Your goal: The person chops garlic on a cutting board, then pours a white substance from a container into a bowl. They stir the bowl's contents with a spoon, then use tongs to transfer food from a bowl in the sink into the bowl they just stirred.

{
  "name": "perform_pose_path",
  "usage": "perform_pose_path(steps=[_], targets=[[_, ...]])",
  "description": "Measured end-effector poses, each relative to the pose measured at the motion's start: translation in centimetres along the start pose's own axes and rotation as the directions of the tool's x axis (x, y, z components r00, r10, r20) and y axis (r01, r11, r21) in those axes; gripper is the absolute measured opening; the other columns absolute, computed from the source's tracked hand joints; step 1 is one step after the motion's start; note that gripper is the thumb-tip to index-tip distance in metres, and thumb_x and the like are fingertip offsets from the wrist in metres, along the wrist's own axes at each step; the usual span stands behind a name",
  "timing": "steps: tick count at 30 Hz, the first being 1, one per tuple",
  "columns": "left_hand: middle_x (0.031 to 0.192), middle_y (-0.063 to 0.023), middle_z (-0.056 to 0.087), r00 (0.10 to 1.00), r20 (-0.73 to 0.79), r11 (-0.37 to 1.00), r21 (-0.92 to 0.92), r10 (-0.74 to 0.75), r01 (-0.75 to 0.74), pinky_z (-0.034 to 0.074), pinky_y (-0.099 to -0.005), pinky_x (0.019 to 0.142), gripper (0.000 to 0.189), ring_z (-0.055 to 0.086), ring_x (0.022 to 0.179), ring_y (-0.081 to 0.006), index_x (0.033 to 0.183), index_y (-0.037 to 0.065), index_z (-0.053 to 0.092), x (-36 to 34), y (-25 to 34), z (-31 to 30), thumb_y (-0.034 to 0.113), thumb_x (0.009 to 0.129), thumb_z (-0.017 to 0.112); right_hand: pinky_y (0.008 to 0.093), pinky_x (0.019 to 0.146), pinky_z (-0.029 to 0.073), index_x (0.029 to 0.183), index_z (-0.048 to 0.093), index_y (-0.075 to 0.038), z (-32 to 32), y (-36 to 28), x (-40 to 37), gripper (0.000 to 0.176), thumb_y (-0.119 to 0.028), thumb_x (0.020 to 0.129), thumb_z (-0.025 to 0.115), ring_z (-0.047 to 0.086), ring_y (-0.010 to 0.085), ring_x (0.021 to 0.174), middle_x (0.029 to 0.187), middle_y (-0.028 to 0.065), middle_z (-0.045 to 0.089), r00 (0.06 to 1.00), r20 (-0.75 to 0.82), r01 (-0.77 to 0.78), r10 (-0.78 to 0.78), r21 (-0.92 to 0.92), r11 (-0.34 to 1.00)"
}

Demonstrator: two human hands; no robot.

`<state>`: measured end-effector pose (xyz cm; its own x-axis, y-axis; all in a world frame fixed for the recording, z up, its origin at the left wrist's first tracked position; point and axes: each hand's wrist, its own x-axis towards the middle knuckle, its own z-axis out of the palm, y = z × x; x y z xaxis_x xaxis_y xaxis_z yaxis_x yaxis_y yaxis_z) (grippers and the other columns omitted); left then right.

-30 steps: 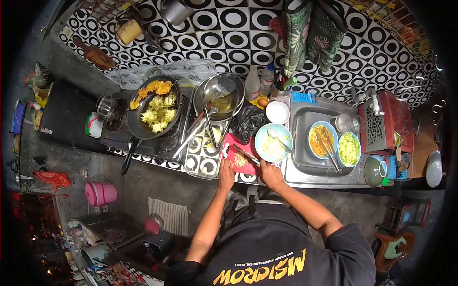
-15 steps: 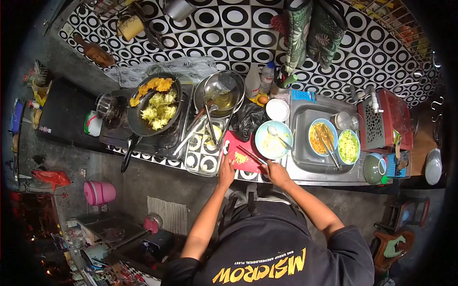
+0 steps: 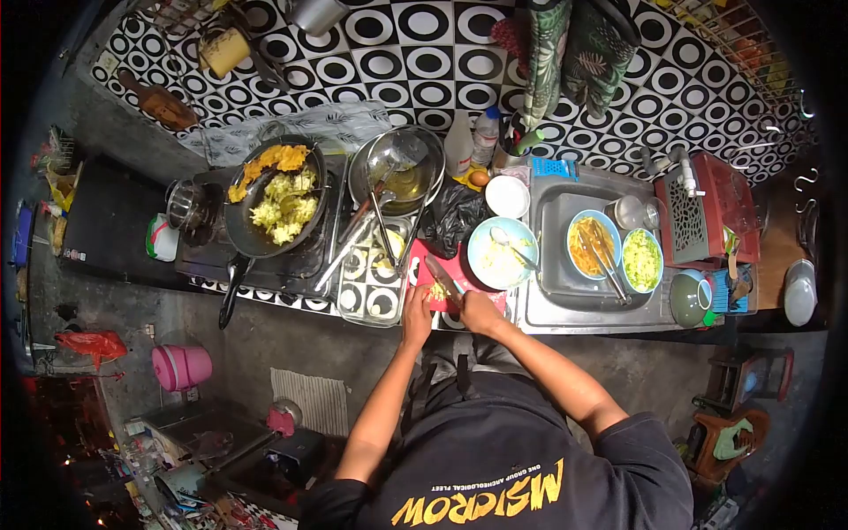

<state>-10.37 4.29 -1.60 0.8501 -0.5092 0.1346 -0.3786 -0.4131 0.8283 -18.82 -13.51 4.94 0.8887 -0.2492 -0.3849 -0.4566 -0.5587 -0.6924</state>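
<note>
Near the middle of the frame, on the worktop [image 3: 565,320], lies my red cutting board [image 3: 461,265]. My right hand [image 3: 481,311] sits at its lower edge, with the fingers closed tight around the handle of a knife [image 3: 442,277]. The blade points up and left over the board. My left hand [image 3: 417,309] is just beside it, and its fingers are bent down by a small yellow pile of chopped food [image 3: 437,291]. I cannot tell if they pinch any of it. Just right of the board is a light blue bowl [image 3: 472,256] with a spoon in it. Up and to the left, a black pan [image 3: 243,237] holds yellow food. To the right, two more bowls of food sit in the sink [image 3: 552,265].
</note>
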Motion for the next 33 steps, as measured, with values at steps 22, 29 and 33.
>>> perform_pose_path(steps=[22, 29, 33], targets=[[0.097, -0.0208, 0.064, 0.999, -0.041, 0.999, -0.021, -0.027, 0.026, 0.050, -0.0501, 0.083, 0.012, 0.062, 0.093, -0.0407, 0.107, -0.003, 0.060, -1.1, -1.8, 1.0, 0.009, 0.105, 0.063, 0.0556, 0.076, 0.056, 0.108, 0.058, 0.001, 1.3, 3.7, -3.8, 0.029, -0.028, 0.110, 0.056, 0.069, 0.0466, 0.087, 0.098, 0.0250, 0.068, 0.924, -0.336, 0.083, -0.182, -0.288, 0.954], [0.102, -0.0170, 0.064, 0.997, -0.057, 0.999, 0.010, 0.054, -0.053, 0.053, -0.0454, 0.085, 0.014, 0.065, 0.095, -0.0341, 0.111, -0.001, 0.064, -1.3, 0.1, 0.3, 0.009, 0.103, 0.067, 0.0541, 0.070, 0.058, 0.104, 0.056, -0.002, 2.4, 5.1, -4.5, 0.031, -0.031, 0.105, 0.064, 0.072, 0.0436, 0.082, 0.096, 0.0229, 0.068, 0.928, -0.337, 0.030, -0.155, -0.348, 0.937], [0.100, -0.0162, 0.062, 0.999, 0.025, 0.999, 0.007, 0.043, -0.043, 0.054, -0.0426, 0.080, 0.013, 0.065, 0.088, -0.0322, 0.112, -0.002, 0.065, -1.4, 1.4, -0.1, 0.007, 0.103, 0.067, 0.0491, 0.064, 0.059, 0.096, 0.062, -0.005, 1.5, 5.6, -5.0, 0.025, -0.030, 0.097, 0.070, 0.074, 0.0355, 0.077, 0.086, 0.0173, 0.070, 0.922, -0.333, 0.036, -0.198, -0.435, 0.900]])
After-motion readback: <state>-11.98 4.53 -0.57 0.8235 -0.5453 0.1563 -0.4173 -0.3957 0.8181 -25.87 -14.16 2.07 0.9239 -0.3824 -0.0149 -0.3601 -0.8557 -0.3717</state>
